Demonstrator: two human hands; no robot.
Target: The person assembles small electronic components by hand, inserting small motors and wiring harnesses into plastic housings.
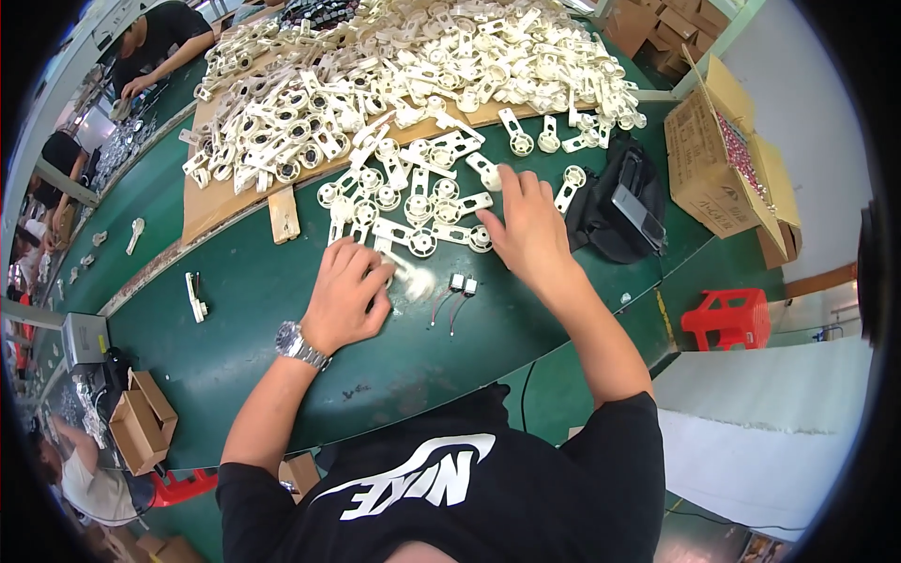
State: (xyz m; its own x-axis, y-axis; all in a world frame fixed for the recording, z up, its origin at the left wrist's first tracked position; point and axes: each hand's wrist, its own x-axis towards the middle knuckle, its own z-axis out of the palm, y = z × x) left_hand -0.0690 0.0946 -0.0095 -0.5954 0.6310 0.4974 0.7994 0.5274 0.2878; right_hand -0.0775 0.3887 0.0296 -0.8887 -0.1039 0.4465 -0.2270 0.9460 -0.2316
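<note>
Green worktop (282, 310) heaped with cream plastic brackets (413, 84). Left hand (345, 298) is curled tight on one blurred bracket (411, 280); right hand (527, 225) reaches, fingers spread, over loose ones. Best to steady that piece flat beside the two small motors (463, 283).

Bright, even overhead light; soft short shadows under the pile of cream plastic parts (413, 66). Motion blur just below the pile, at the left hand (345, 298). Fisheye bending and black vignette far from it
</note>
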